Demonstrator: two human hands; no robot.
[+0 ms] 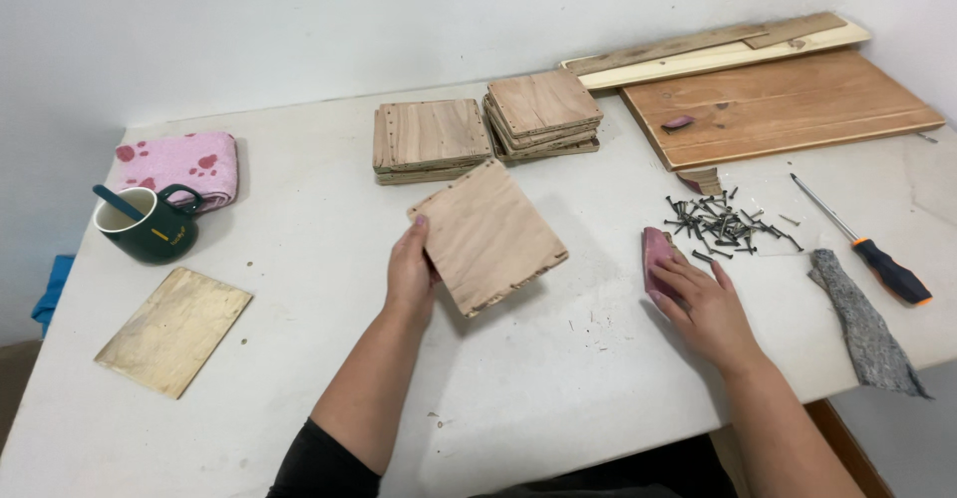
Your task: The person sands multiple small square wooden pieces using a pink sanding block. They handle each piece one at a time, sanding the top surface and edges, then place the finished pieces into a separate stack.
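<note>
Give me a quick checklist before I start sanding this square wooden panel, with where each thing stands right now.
1. Wooden panel held by left hand: ok, gripped at its left edge, tilted up off the table.
2. Sanding block under right hand: ok, fingers resting on it.
3. Loose screws clear of the block: not ok, the pile lies right beside it.
4. Screwdriver out of the way: ok, it lies to the right.
5. Grit side of the block: cannot tell.

Bright, even light, soft short shadows, sharp focus, slight wide-angle bending at edges
</note>
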